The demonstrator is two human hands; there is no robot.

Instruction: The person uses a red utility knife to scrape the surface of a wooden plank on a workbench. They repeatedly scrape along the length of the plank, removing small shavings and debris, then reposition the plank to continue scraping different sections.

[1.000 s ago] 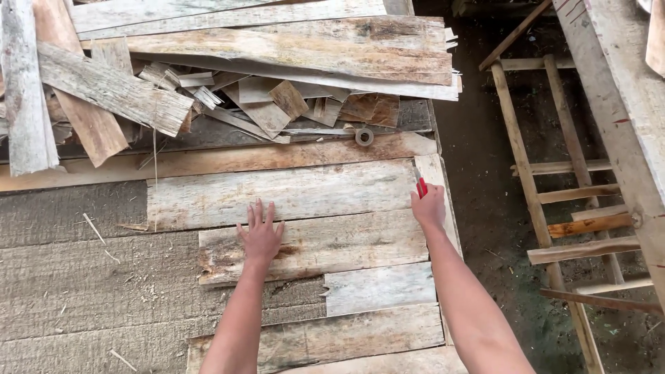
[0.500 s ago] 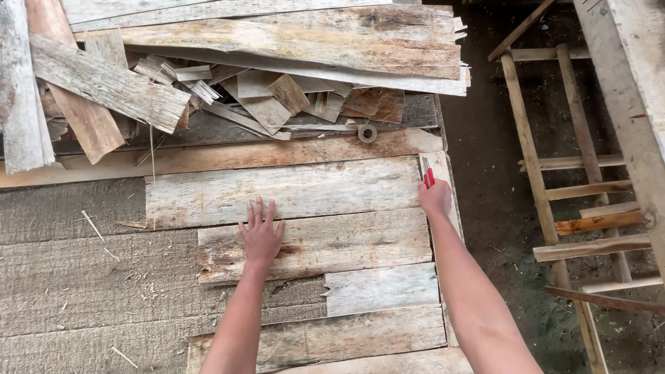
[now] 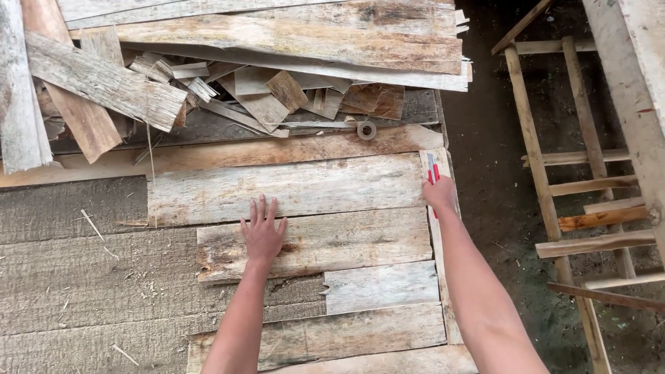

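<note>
Boards (image 3: 315, 242) lie at centre; my left hand (image 3: 262, 235) presses one flat, fingers spread, steadying it. My right hand (image 3: 439, 194), fingers clamped on a red cutter (image 3: 432, 170), works the right edge.

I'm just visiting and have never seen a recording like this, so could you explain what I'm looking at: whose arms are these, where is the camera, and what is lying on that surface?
There is no machine here. These are a person's two bare arms, filmed by one camera worn on the person's head, looking down at the work.

The left hand lies flat, fingers spread, on a weathered plank. It is one of several thin wooden planks laid side by side on a rough grey surface.

The right hand is closed around a red-handled tool, held at a narrow strip that runs along the planks' right ends. What kind of tool it is, I cannot tell.

Behind the hands lies a pile of wood scraps, with a small ring near it. To the right, on dark ground, lies a wooden ladder-like frame.
</note>
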